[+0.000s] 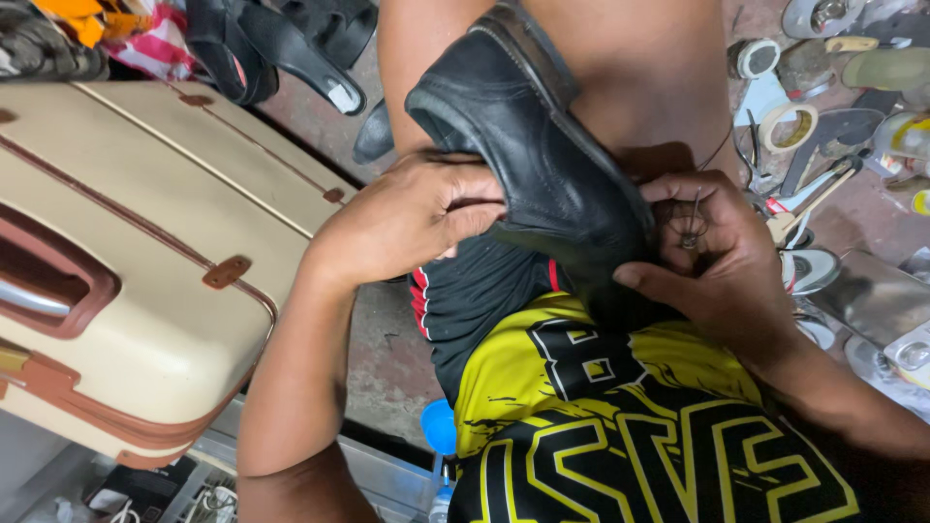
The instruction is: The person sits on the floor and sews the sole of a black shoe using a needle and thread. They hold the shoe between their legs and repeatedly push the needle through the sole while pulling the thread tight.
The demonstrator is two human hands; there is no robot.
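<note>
— Where's the shoe (542,165)?
— On the lap, between both hands. The left hand (407,218) has its fingers clamped on its side; the right hand (712,252) pinches a needle (692,221) against it.

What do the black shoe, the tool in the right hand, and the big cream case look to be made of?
The shoe looks like black leather or a leather-like synthetic: soft sheen, creases, stitched seams. The tool, pinched in the right hand, looks like bare metal: thin, grey, glinting. The suitcase seems a hard plastic shell, smooth and matte cream, with brown leather-like trim. The left hand grips the shoe's side.
</note>
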